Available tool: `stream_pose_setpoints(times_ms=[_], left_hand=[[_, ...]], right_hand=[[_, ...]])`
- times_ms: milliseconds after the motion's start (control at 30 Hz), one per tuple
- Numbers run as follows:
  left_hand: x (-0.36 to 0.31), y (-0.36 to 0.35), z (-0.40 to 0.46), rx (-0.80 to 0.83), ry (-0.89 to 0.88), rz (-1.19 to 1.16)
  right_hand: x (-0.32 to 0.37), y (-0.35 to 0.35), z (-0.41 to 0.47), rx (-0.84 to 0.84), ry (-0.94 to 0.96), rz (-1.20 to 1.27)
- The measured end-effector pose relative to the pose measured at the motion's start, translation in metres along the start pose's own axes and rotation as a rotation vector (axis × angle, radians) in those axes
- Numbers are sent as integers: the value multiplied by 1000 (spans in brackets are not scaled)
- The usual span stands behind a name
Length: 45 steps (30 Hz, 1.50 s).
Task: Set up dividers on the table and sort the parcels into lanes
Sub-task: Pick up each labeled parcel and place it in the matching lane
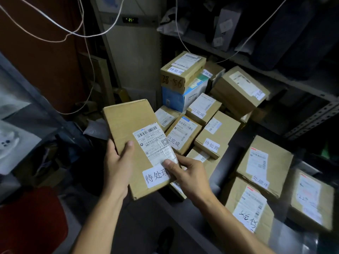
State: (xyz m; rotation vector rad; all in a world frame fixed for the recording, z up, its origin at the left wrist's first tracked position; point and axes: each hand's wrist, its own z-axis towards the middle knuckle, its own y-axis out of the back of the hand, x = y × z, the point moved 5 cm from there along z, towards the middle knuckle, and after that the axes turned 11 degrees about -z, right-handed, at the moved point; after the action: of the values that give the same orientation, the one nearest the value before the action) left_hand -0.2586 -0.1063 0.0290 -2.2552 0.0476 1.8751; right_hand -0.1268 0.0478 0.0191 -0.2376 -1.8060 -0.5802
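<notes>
Your left hand (117,165) grips the left edge of a flat cardboard parcel (128,125) at the centre of the frame, thumb pressed on its top face. Your right hand (187,173) pinches its lower right corner, thumb on the shipping label (154,142) just above a white handwritten sticker (156,176). You hold it up, tilted, left of a heap of labelled parcels (211,114) on the dark desk (231,149). Upper centre, a green display (130,20) reads 25.
</notes>
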Motion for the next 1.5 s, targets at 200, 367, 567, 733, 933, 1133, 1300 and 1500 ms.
stream_pose_setpoints(times_ms=[200,367,567,733,933,1133,1300,1500], left_hand=[[-20,-46,-24,185,-8,-30],[-16,-97,-54,305,34,-53],[-8,-165,-96,493,76,-50],[5,-220,-133,644,108,-14],[29,-270,-191,834,159,37],[63,-312,-264,1004,245,80],[108,-327,-316,1041,343,117],[157,-320,-345,1012,413,157]], right_hand=[[0,44,-40,-177,7,43],[-12,88,-76,-312,5,33],[-32,138,-122,-498,-22,54],[-53,173,-158,-632,-63,108],[-85,209,-214,-801,-153,148],[-115,244,-285,-935,-243,124],[-150,266,-331,-971,-415,87],[-193,269,-355,-870,-566,86]])
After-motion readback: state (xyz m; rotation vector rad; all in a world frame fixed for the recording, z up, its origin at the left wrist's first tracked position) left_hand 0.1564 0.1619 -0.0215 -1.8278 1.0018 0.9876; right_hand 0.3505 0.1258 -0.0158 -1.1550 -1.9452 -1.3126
